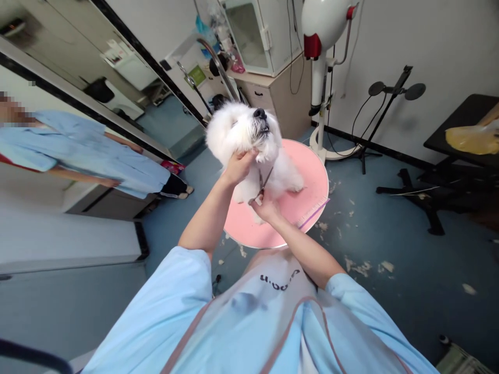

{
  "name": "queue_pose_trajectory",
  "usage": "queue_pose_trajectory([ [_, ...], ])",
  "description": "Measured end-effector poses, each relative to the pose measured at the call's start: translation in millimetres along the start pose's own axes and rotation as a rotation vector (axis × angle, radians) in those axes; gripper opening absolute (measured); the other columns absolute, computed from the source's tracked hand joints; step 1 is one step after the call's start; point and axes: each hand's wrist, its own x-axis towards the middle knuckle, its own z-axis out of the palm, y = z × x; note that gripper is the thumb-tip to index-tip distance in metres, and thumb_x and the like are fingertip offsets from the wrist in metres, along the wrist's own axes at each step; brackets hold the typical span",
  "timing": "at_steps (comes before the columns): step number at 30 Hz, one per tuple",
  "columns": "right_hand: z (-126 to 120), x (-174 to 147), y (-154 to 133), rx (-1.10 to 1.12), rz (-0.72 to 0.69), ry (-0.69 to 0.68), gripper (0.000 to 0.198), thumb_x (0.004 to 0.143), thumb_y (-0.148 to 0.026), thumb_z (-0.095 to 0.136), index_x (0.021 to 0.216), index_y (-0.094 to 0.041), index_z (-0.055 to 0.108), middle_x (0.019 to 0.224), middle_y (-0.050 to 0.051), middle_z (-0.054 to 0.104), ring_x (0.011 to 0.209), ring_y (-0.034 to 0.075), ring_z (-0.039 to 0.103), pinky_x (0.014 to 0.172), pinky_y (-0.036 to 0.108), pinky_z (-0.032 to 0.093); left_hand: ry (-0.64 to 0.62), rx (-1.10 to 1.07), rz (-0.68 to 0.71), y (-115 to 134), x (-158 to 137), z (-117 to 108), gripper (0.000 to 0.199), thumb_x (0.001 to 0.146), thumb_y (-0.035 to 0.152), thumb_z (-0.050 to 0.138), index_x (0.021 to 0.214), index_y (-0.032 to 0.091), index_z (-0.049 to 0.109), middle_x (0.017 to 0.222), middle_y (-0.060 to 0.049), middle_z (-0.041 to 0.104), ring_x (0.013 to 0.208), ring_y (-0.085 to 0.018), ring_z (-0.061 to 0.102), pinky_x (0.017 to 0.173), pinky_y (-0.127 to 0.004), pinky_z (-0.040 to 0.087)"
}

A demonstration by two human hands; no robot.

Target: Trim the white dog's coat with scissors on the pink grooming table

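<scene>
A fluffy white dog point(230, 127) is on a round pink grooming table point(265, 234), its muzzle tipped upward. My left hand point(239, 166) is closed on the fur under the dog's chin. Lower and to the right, my right hand point(265, 208) grips a pair of scissors point(262, 188) by the handles. The scissors' blades point up and stand apart in front of the dog's chest. Near the table's right rim lies a comb point(315, 212) with a purple spine.
A person in a blue smock point(113, 161) stands at the left. Behind the table are a curved metal grooming arm point(218, 65), a cabinet point(286, 85) and a white stand dryer point(325, 26). Clumps of cut fur point(362, 267) litter the blue floor. A black stand point(390, 109) is at the right.
</scene>
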Motion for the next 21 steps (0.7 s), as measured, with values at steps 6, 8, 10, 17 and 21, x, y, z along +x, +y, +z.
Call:
queue_pose_trajectory([
  [6, -1.1, 1.7, 11.1, 0.018, -0.032, -0.014, 0.026, 0.081, -0.031, 0.053, 0.105, -0.02, 0.052, 0.089, 0.005, 0.065, 0.081, 0.023, 0.063, 0.073, 0.033, 0.051, 0.03, 0.004, -0.029, -2.6, -3.4, -0.5, 0.068, 0.07, 0.075, 0.068, 0.1, 0.014, 0.073, 0.106, -0.012, 0.073, 0.11, -0.026, 0.067, 0.101, -0.039, 0.051],
  [8, -2.1, 3.1, 11.9, 0.02, -0.048, -0.01, 0.032, 0.08, -0.035, 0.057, 0.107, -0.02, 0.051, 0.092, 0.005, 0.065, 0.082, 0.022, 0.062, 0.073, 0.032, 0.05, 0.067, 0.007, -0.018, -5.2, -2.4, -0.4, 0.071, 0.069, 0.075, 0.069, 0.103, 0.013, 0.073, 0.112, -0.013, 0.072, 0.114, -0.027, 0.066, 0.103, -0.039, 0.052],
  [10, -4.2, 4.6, 13.3, 0.023, -0.042, -0.012, 0.03, 0.081, -0.032, 0.055, 0.108, -0.02, 0.05, 0.094, 0.006, 0.065, 0.083, 0.022, 0.062, 0.073, 0.032, 0.049, 0.084, 0.002, -0.003, -6.5, -1.1, 0.4, 0.072, 0.068, 0.075, 0.07, 0.104, 0.013, 0.072, 0.117, -0.015, 0.071, 0.118, -0.027, 0.065, 0.105, -0.039, 0.051],
  [17, -16.7, 10.3, 25.6, 0.014, 0.035, -0.066, 0.03, 0.079, -0.036, 0.057, 0.104, -0.022, 0.05, 0.086, 0.002, 0.063, 0.076, 0.022, 0.061, 0.07, 0.033, 0.048, 0.113, 0.022, 0.012, -6.9, -2.2, 4.6, 0.075, 0.066, 0.075, 0.072, 0.11, 0.014, 0.07, 0.121, -0.016, 0.07, 0.121, -0.028, 0.064, 0.11, -0.041, 0.049],
  [21, -28.1, 13.4, 31.4, 0.022, 0.039, -0.06, 0.026, 0.078, -0.03, 0.051, 0.102, -0.022, 0.049, 0.085, 0.003, 0.062, 0.074, 0.022, 0.058, 0.068, 0.033, 0.047, 0.164, 0.047, -0.041, -11.6, -5.1, 5.2, 0.077, 0.061, 0.072, 0.077, 0.11, 0.013, 0.07, 0.121, -0.017, 0.069, 0.12, -0.03, 0.063, 0.11, -0.045, 0.047],
])
